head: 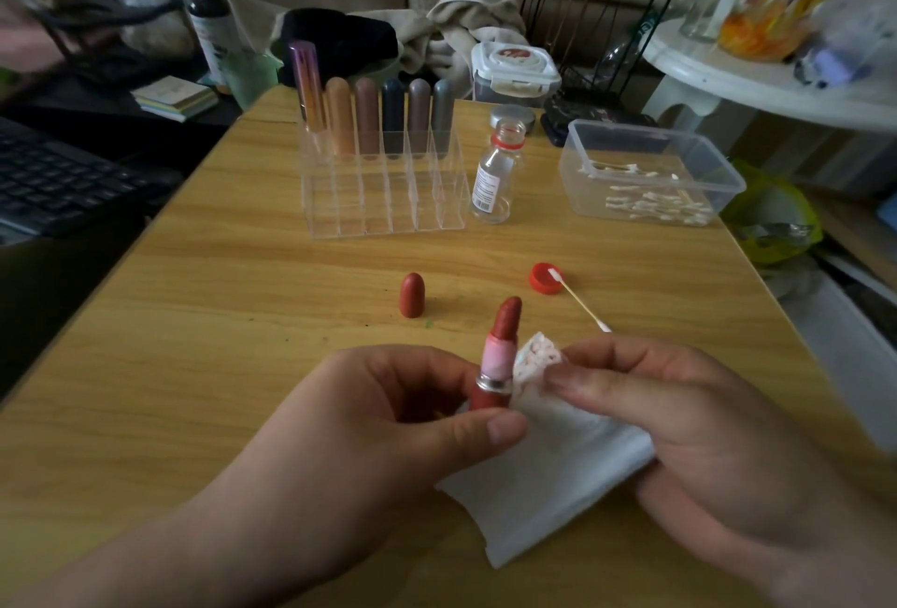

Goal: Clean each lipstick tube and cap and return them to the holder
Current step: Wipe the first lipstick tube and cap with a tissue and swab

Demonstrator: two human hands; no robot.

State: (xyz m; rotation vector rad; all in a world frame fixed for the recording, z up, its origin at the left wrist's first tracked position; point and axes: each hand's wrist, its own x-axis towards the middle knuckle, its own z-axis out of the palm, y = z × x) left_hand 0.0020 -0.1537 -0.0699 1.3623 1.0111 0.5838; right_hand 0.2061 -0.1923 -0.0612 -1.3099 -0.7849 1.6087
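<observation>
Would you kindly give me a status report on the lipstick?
Left hand holds uncapped lipstick upright. Right hand pinches wipe beside it. Cap stands apart. Nothing blocking.

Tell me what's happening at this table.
A person is cleaning an uncapped lipstick. The left hand holds it upright by its base, while the right hand pinches a folded white wipe right beside its pink collar. Its cap stands alone on the table. The clear holder behind has six other tubes in its back row. An open bottle stands next to the holder, and a cotton swab lies with one tip on the red lid.
</observation>
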